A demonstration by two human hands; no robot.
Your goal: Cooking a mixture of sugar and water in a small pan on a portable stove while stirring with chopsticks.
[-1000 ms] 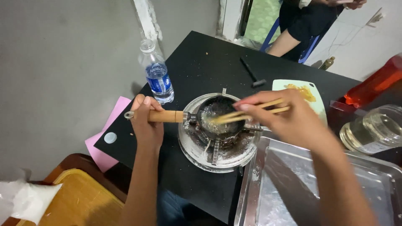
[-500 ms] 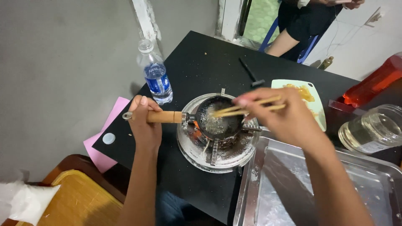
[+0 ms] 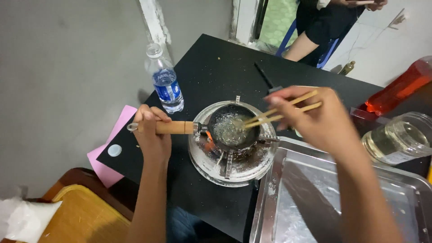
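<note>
Gripping pan handle (image 3: 173,127), left hand (image 3: 150,130); right hand (image 3: 321,118) chopsticks (image 3: 279,110).

The left hand (image 3: 150,130) grips the wooden handle (image 3: 175,128) of a small black pan (image 3: 231,128) sitting on a round burner (image 3: 234,162) on the black worktop (image 3: 216,67). The right hand (image 3: 319,119) holds chopsticks (image 3: 279,110) with tips in the pan's bubbling contents. A water bottle (image 3: 165,81) stands near the left hand.

The right hand (image 3: 321,117) hides a plate; the steel tray (image 3: 405,189), perhaps rectangular, runs off-frame.
</note>
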